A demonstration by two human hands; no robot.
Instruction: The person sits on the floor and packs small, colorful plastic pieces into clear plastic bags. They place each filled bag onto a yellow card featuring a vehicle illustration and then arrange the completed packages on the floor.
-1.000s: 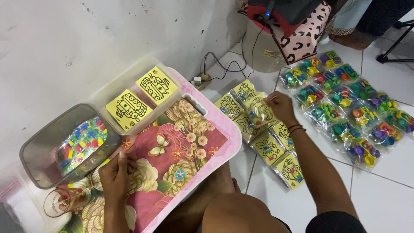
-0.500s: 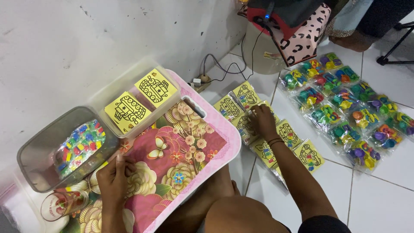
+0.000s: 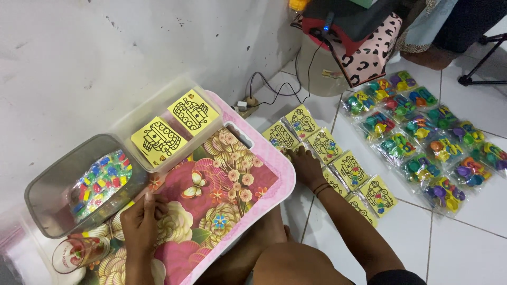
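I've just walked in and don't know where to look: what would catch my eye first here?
Probably the pink floral tray across the person's lap, with the left hand resting on it. Next, the rows of clear packets of bright toys on the white floor tiles to the right, and the yellow drawing cards where the right hand rests.

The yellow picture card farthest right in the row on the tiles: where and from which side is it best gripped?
By judgement, pinch the yellow picture card at its right corner from the open tile side, thumb on top and fingers beneath. It lies flat and thin, its left edge overlaps the neighbouring card, and the right hand rests further left.
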